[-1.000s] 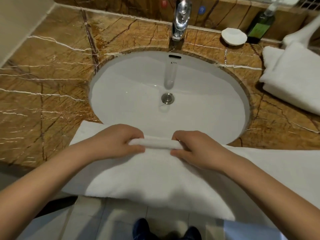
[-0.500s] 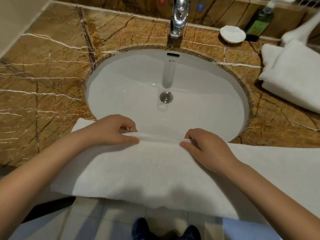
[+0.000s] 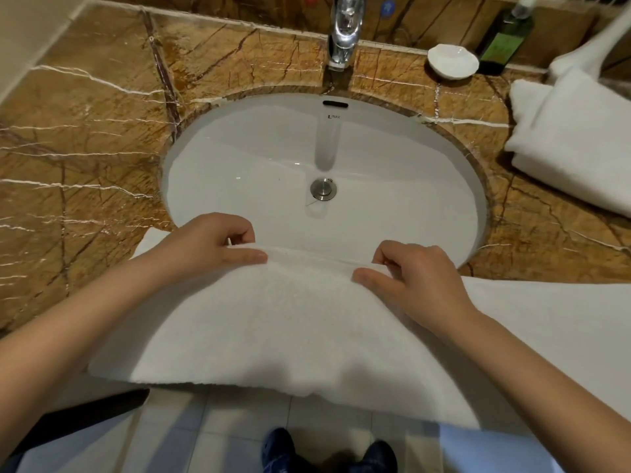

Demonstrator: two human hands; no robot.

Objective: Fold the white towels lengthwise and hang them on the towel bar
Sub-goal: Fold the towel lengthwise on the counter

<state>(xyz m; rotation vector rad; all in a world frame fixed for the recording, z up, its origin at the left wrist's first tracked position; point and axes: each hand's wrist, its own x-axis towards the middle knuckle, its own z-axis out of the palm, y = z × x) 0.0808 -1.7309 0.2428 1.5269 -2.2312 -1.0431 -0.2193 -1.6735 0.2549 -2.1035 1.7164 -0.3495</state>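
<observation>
White towel [image 3: 290, 322] lies doubled across the sink's [image 3: 239, 158] near rim, plush, unwrinkled; left hand [image 3: 208, 247] and right hand [image 3: 420, 278] pinch its folded edge.

Head view, steeply down, close over the sink [image 3: 239, 158]

a long white terry towel [image 3: 290, 329] lies stretched along the front edge of the brown marble worktop [image 3: 85, 138], its far long side doubled over into a soft raised fold, its near hem hanging off the front edge. a second white terry towel [image 3: 573, 138], thickly folded, rests at the worktop's right edge, near the back corner.
</observation>
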